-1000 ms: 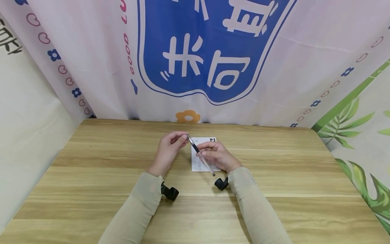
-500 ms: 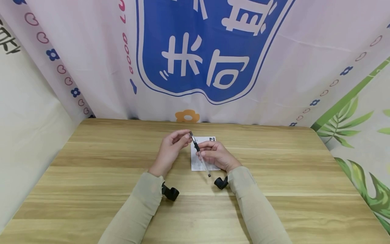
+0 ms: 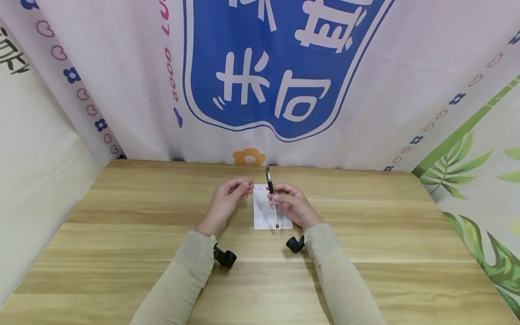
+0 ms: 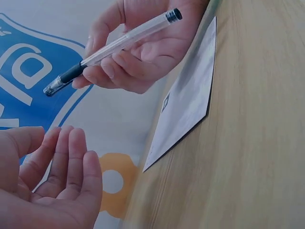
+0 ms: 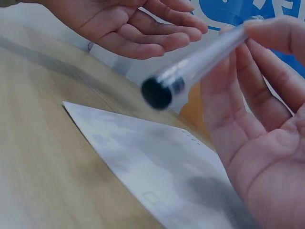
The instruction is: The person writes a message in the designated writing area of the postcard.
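My right hand [image 3: 295,205] pinches a clear-barrelled pen [image 3: 274,211] with a black grip between thumb and fingers. The pen stands nearly in line with my view, its capped end pointing away from me, as the left wrist view also shows the cap [image 4: 56,87] over the tip. To the left, my left hand [image 3: 223,201] is held up with fingers loosely bent, holding nothing and apart from the pen. Below the right hand a white sheet or thin pad [image 3: 263,220] lies on the table, partly hidden by that hand.
The wooden table [image 3: 122,253] spreads to both sides. A printed cloth [image 3: 142,90] with a blue emblem hangs at its back edge. Black wrist-worn mounts [image 3: 225,258] stick out from both sleeves.
The pen's capped end has left the left hand's fingertips and swung right and away. The right hand keeps its grip as the pen turns straighter; the left hand stays about where it was.
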`<state>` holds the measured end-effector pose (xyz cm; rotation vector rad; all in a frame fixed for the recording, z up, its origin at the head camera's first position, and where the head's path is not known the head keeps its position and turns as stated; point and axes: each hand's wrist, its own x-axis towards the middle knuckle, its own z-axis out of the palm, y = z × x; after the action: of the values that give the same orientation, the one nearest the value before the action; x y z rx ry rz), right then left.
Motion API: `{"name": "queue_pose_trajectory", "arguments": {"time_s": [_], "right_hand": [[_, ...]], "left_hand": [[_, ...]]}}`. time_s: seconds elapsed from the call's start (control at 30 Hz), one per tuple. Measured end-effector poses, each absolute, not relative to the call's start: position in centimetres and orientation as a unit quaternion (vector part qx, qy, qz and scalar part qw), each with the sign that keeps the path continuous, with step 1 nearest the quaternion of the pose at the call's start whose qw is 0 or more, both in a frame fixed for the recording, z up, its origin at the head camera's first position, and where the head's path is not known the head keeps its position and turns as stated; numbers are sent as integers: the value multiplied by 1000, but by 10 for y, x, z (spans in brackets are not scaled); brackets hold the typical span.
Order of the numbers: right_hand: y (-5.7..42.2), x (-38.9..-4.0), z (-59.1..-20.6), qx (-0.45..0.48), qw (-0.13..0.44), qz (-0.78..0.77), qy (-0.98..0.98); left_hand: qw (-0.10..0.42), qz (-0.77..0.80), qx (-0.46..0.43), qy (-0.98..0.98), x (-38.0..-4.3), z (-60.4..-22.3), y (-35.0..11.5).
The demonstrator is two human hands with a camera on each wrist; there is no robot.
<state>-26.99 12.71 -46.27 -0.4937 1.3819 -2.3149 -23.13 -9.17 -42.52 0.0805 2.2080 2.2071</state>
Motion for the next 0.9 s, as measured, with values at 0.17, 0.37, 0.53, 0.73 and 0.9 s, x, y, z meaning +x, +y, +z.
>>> {"name": "queue_pose_trajectory", "arguments": {"time_s": [0.17, 0.37, 0.53, 0.73, 0.9], "right_hand": [[132, -272, -453, -109, 182, -796, 566], [137, -277, -443, -45, 164, -706, 688], [143, -280, -441, -19, 131, -648, 750], [151, -282, -438, -7, 91, -581, 808], [156, -282, -437, 2, 77, -514, 854]], "left_hand": [[24, 699, 15, 715, -230, -427, -94], [31, 687, 14, 726, -233, -429, -99], [33, 670, 12, 741, -236, -430, -105], [30, 646, 10, 763, -236, -430, -110], [35, 631, 18, 774, -237, -429, -113]]}}
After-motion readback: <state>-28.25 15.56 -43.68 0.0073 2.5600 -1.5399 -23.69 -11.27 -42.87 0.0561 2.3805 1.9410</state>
